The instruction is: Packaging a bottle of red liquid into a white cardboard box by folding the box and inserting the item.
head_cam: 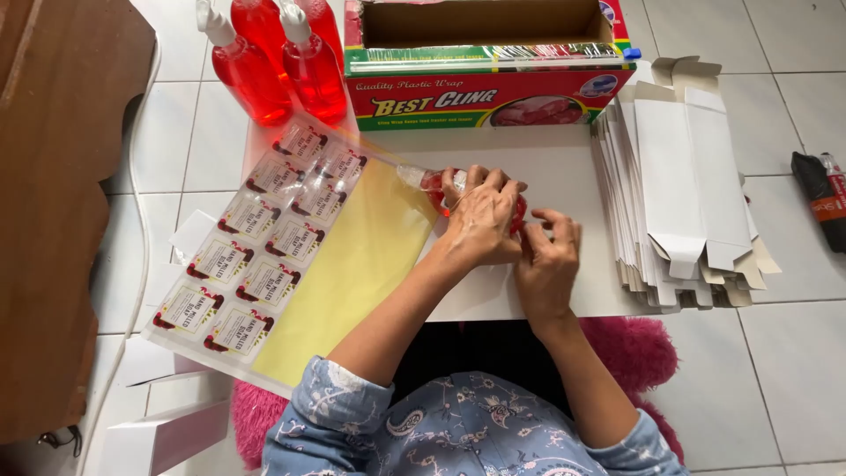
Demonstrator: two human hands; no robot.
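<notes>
Clear plastic bottle of red liquid (434,181) lies on its side mid white worktop (564,167). Left hand (482,220) fingers curled closed over it, covering the body. Right hand (546,264) fingers bent, touching its base end.

Four red pump bottles (264,66) — one of them lying under two hands (485,225) — ten labels (264,238) on one sheet, one wrap box (485,88).

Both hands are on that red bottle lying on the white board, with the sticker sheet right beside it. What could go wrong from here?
1. The bottle lies on its side under the left hand and right hand; it could roll or leak if its cap is loose.
2. The left forearm crosses the label sheet, so it might drag or crease it.
3. The stack of flat white cartons overhangs the board's edge and could slide off.
</notes>
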